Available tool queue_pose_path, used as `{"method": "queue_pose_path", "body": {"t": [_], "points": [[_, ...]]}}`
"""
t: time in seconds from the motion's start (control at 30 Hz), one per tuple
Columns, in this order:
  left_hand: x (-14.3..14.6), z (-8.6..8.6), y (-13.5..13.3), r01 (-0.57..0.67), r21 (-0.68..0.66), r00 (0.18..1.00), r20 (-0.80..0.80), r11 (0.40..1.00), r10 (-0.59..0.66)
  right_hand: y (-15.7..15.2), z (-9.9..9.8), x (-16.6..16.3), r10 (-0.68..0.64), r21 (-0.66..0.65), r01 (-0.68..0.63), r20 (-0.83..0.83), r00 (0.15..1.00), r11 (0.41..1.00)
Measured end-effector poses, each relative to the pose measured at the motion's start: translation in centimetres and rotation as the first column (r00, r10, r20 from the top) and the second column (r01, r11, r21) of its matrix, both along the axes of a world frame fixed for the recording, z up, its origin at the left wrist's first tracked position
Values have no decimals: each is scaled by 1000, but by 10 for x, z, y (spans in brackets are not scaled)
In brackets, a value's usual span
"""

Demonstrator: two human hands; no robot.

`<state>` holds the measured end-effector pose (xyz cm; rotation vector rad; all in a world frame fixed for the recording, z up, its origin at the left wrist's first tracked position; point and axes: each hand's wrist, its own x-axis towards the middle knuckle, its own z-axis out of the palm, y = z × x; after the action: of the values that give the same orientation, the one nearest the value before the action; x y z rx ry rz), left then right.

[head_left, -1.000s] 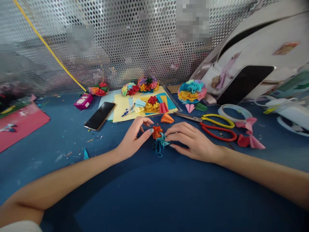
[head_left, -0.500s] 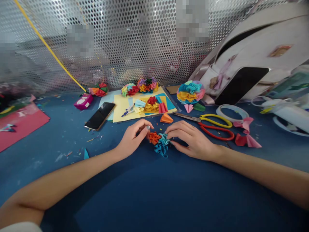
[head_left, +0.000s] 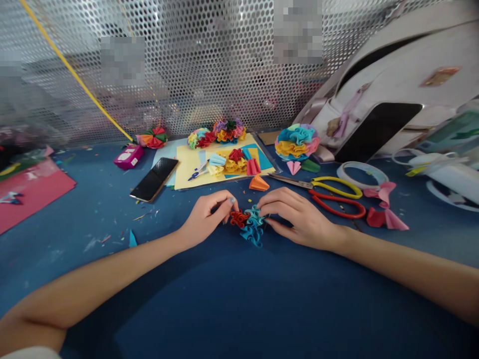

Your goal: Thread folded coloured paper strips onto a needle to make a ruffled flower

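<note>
Between my two hands, just above the blue table, is a small cluster of pleated paper pieces: an orange-red one (head_left: 238, 218) at left, a light-blue one (head_left: 255, 215) at right, and a darker blue one (head_left: 252, 235) nearest me. My left hand (head_left: 205, 219) is closed, thumb and fingers pinching at the orange-red piece's left edge; its exact grip is partly hidden. My right hand (head_left: 299, 217) pinches the light-blue piece from the right. A loose orange folded paper (head_left: 259, 183) lies just beyond the cluster.
Scissors (head_left: 331, 192), a tape roll (head_left: 362, 174) and pink paper pieces (head_left: 387, 219) lie right. Behind are yellow sheets (head_left: 181, 174) with folded papers, paper flowers (head_left: 297, 142) and a phone (head_left: 154, 179). A backpack (head_left: 396, 75) stands back right before a perforated metal panel (head_left: 224, 65).
My left fingers have shifted slightly, and the orange-red piece now looks darker and turned. The blue piece has swung slightly right. My right hand keeps nearly the same place.
</note>
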<state>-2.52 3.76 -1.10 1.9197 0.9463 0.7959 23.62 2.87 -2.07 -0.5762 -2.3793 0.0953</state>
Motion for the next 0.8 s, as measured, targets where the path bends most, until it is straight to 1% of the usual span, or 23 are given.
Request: {"method": "queue_pose_path", "body": {"t": [0.1,0.2,0.27,0.37,0.43,0.53,0.67,0.73,0.8], "points": [[0,0,0,31,-22,999,33,999,-30,0,-1,0,-4,6,4,8,1000,1000],[1,1,-1,34,-41,999,38,999,-32,0,-1,0,-6,11,6,9,1000,1000],[1,1,-1,-1,12,1000,28,1000,1,0,0,0,-7,-2,7,7,1000,1000],[2,1,0,-84,151,996,39,985,80,1,0,0,-6,-33,6,-4,1000,999],[2,0,1,-89,183,995,71,979,77,1,0,0,-11,-43,11,-11,1000,999],[2,-2,2,-3,171,995,94,985,-14,2,-1,0,-37,-51,36,-9,999,998],[3,-5,3,187,68,982,4,980,-187,2,-4,1,-72,-63,71,-13,997,995],[4,-6,4,223,70,974,-55,972,-219,3,-5,2,-75,-78,73,-29,997,994],[4,-6,4,216,113,973,-102,970,-205,3,-7,2,-78,-95,74,-42,996,993]]}}
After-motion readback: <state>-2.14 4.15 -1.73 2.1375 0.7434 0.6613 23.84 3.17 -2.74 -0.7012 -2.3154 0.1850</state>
